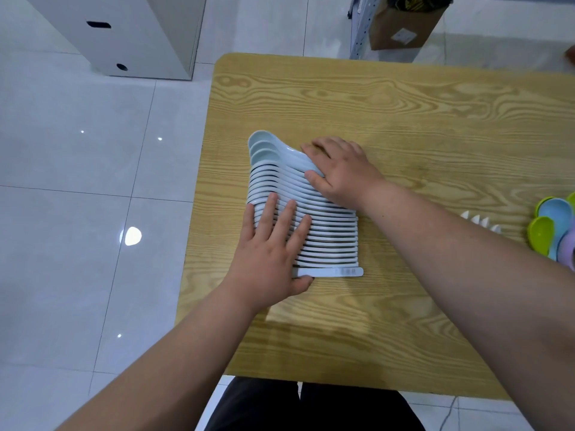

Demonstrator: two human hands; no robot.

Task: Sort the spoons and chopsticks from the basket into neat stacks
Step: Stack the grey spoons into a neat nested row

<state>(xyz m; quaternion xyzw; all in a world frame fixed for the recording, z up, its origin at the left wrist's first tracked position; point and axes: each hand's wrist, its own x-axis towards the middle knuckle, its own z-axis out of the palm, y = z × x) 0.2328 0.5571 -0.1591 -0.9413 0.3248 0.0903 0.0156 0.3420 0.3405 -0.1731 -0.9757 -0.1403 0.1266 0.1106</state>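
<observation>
A long row of white spoons [314, 213] lies nested on the wooden table [404, 126], close to its left edge, bowls to the left and handles to the right. The far half of the table and the strip to the right of the row are bare, giving open room. The left hand [270, 253] lies flat and open on the near spoons, fingers spread, thumb against the nearest handle. The right hand [339, 169] presses open-palmed on the handles at the far end, not gripping. The spoons look smooth and glossy, curved like soup spoons. Coloured spoons [557, 228], green, blue and purple, sit at the right edge, with small white pieces [480, 221] beside them. The table has yellow wood grain and rounded corners. Around it are glossy pale floor tiles [77, 181], a white cabinet [130, 32] far left, and a cardboard box [404, 23].
</observation>
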